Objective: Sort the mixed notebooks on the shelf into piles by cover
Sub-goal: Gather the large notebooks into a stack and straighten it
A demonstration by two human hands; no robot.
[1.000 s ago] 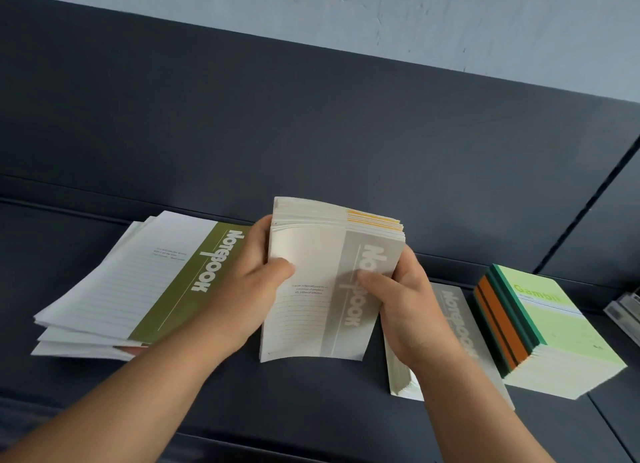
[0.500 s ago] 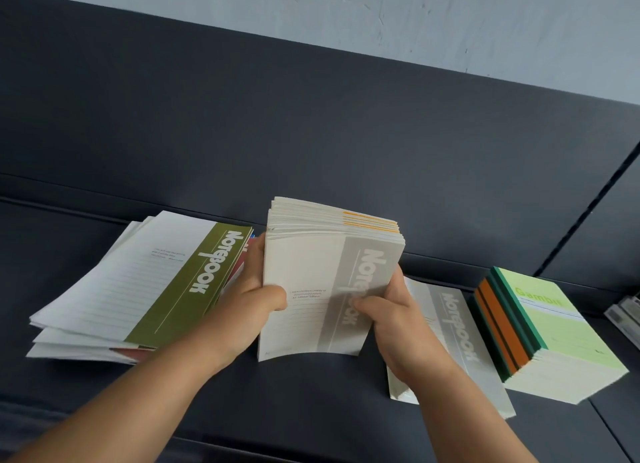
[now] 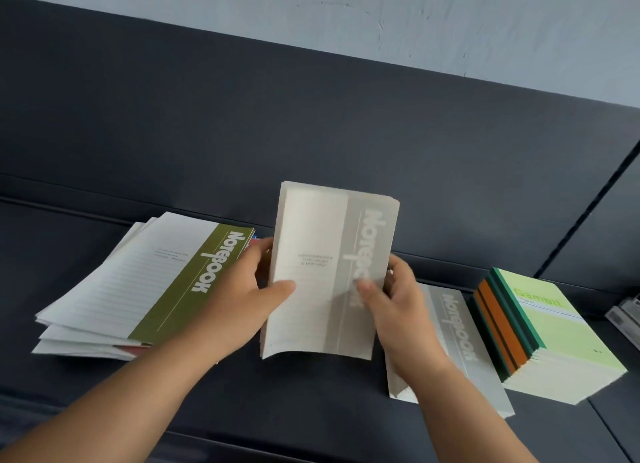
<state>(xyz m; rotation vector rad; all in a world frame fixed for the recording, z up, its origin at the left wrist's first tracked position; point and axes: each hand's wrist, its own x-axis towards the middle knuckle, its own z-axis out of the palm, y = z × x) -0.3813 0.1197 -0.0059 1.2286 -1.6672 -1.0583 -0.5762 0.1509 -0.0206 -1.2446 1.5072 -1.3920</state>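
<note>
Hands first. My left hand [image 3: 242, 289] gripped the left edge of the held stack [image 3: 311, 272], thumb laid flat across the front cover, fingers curled out of sight behind. My right hand [image 3: 398, 310] gripped the right edge likewise, thumb pressed on the grey band, fingers behind. Both hands were closed round that one stack.

The held stack stood nearly upright between the hands, over the middle of the shelf [image 3: 311, 414], its lower left corner curling forward. Whether its bottom edge touched the shelf I could not tell. Its front cover was thin matt card, cream with ruled lines and a grey band lettered "Notebook". The books in it could not be counted, the edges being blurred.

On the shelf I counted three piles lying flat. Left: the olive pile [image 3: 156, 282], loosely fanned, top cover white with an olive band, at least four edges showing, a red cover peeping from beneath. Right of my right hand: the grey pile [image 3: 460, 341], partly hidden by my wrist, bearing the same grey band. Furthest right, just beside it: the Gambit stack [image 3: 561, 345], a thick block with a pale green top cover and spines in green, orange and dark stripes.

The shelf was dark, smooth and matt, as was its back panel [image 3: 311, 116]; above was a pale plastered wall [image 3: 346, 23].
</note>
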